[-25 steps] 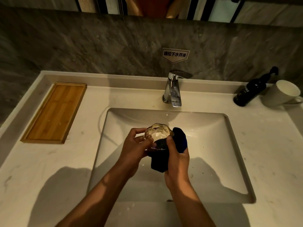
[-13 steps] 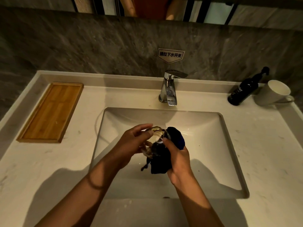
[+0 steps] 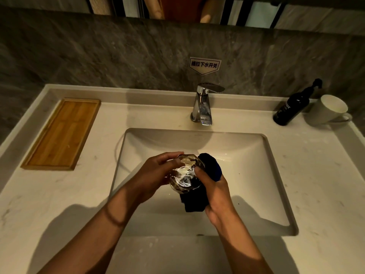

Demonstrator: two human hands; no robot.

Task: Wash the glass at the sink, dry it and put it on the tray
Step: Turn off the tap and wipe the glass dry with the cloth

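A clear faceted glass [image 3: 184,176] is held over the white sink basin [image 3: 252,175], tipped so one round end faces me. My left hand [image 3: 156,175] grips its left side, fingers curled over the far edge. My right hand [image 3: 215,192] presses a dark blue cloth [image 3: 210,168] against the glass's right side and underside, thumb on the glass; the cloth hangs down below it. The wooden tray [image 3: 61,135] lies flat on the counter at the left, with nothing on it.
A chrome faucet [image 3: 203,104] stands behind the basin; no water runs from it. A black pump bottle [image 3: 292,107] and a white mug [image 3: 327,109] stand at the back right. Grey stone wall with a small sign [image 3: 204,65] rises behind.
The glass has turned in my hands, its round end now facing me more fully. Both hands and the cloth stay over the middle of the basin.
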